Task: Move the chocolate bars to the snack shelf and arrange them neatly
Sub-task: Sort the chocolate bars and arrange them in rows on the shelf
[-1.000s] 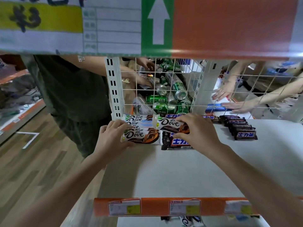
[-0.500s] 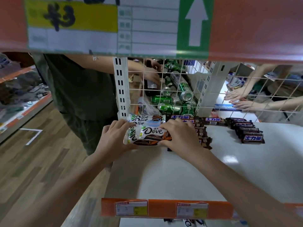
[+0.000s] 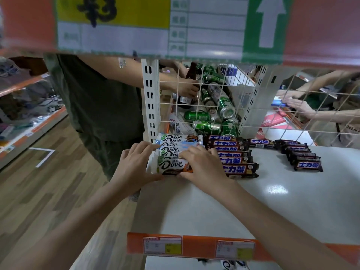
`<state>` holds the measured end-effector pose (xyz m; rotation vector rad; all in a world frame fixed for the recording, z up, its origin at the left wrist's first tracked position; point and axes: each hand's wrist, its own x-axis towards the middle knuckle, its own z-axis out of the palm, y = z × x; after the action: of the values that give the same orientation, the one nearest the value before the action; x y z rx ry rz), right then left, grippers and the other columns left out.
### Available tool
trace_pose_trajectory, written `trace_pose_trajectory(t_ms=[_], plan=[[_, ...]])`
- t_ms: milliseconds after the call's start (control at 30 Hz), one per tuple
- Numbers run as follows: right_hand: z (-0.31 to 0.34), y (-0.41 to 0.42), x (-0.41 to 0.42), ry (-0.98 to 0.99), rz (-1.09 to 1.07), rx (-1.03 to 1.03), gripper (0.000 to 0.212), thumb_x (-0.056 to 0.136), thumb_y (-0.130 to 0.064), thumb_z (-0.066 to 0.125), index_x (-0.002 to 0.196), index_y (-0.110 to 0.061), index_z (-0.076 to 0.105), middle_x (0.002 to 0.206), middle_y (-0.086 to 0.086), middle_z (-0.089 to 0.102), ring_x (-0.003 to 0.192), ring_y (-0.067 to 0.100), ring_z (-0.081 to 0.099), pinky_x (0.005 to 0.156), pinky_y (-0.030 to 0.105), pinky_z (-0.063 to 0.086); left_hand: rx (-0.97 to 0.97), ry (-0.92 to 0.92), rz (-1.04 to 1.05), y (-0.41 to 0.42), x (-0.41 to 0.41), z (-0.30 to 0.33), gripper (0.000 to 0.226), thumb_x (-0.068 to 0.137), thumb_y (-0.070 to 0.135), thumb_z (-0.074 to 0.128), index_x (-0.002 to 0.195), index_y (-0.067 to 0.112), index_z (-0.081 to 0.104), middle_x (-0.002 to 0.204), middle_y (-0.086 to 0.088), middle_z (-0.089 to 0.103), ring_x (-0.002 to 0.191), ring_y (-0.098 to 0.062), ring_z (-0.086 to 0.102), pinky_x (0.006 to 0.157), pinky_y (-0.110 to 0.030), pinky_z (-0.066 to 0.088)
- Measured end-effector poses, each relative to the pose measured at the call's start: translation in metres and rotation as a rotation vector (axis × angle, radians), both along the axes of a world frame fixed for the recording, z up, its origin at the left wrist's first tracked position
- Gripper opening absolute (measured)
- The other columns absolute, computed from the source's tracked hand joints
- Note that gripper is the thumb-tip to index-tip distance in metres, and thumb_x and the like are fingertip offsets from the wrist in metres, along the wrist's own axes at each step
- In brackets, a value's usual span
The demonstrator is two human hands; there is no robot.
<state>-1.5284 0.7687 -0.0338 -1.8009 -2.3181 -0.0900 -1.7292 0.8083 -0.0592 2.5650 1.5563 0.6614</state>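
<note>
A row of white Dove chocolate bars (image 3: pixel 171 164) lies at the back left corner of the white shelf (image 3: pixel 253 201). My left hand (image 3: pixel 134 164) cups the left ends of the row, fingers along the side and thumb at the front bar. My right hand (image 3: pixel 204 166) grips the right end of the front Dove bar, fingers on top and thumb at its front edge. Directly right of my right hand is a column of brown Snickers bars (image 3: pixel 235 159). A second column of Snickers bars (image 3: pixel 302 156) lies further right, with one more bar (image 3: pixel 260 142) between them at the back.
A wire grid (image 3: pixel 214 106) backs the shelf; behind it are green cans (image 3: pixel 206 126). A person in dark green (image 3: pixel 101 106) stands at the left holding a bottle (image 3: pixel 188 88). Another person's hands (image 3: pixel 298 104) reach in at the right. An orange price strip (image 3: pixel 194 248) edges the shelf front.
The Dove bar held in both hands has come down to the front of the Dove row. My left hand now lies against the row's left ends.
</note>
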Motion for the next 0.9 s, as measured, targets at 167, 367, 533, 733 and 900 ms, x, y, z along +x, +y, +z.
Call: trace_pose_trajectory(t_ms=[167,367,533,733,900], plan=[[-0.002,-0.006,0.004,-0.005,0.004,0.004,0.044,0.083,-0.040,0.062,0.124,-0.028,0.051,0.127,-0.008,0.052,0.124,0.016,0.039,0.094,0.040,0.029,-0.001,-0.011,-0.038,-0.004,0.002,0.002,0.069,0.068,0.056,0.071,0.128,0.032,0.047,0.127,0.011,0.044,0.118,-0.011,0.035,0.095,-0.030,0.023],[-0.003,-0.008,0.008,0.011,-0.011,0.010,0.038,0.085,-0.035,0.060,0.122,-0.031,0.053,0.123,-0.010,0.053,0.118,0.015,0.041,0.091,0.039,0.030,-0.024,0.001,-0.089,-0.005,0.003,0.006,0.044,0.070,0.054,0.070,0.110,0.041,0.057,0.122,0.014,0.045,0.118,-0.009,0.037,0.096,-0.031,0.024],[-0.004,-0.005,0.004,-0.009,-0.027,0.029,0.034,0.087,-0.034,0.057,0.120,-0.028,0.053,0.122,-0.007,0.053,0.117,0.017,0.043,0.089,0.038,0.029,0.020,0.028,-0.088,0.001,0.004,0.008,0.041,0.072,0.052,0.069,0.110,0.039,0.058,0.117,0.013,0.047,0.114,-0.011,0.041,0.094,-0.033,0.027],[-0.003,0.001,0.002,-0.018,-0.045,0.039,0.033,0.087,-0.029,0.058,0.119,-0.024,0.053,0.124,-0.005,0.052,0.118,0.018,0.042,0.089,0.039,0.029,0.039,0.053,-0.066,0.006,0.009,0.007,0.040,0.074,0.047,0.067,0.111,0.034,0.057,0.115,0.011,0.047,0.112,-0.012,0.041,0.092,-0.031,0.026],[-0.002,-0.005,0.006,-0.014,-0.044,0.051,0.037,0.086,-0.030,0.060,0.121,-0.025,0.052,0.125,-0.005,0.051,0.119,0.018,0.041,0.093,0.041,0.029,0.068,0.098,-0.058,0.003,0.014,0.007,0.044,0.075,0.043,0.068,0.115,0.031,0.055,0.121,0.008,0.047,0.116,-0.014,0.040,0.095,-0.034,0.026]])
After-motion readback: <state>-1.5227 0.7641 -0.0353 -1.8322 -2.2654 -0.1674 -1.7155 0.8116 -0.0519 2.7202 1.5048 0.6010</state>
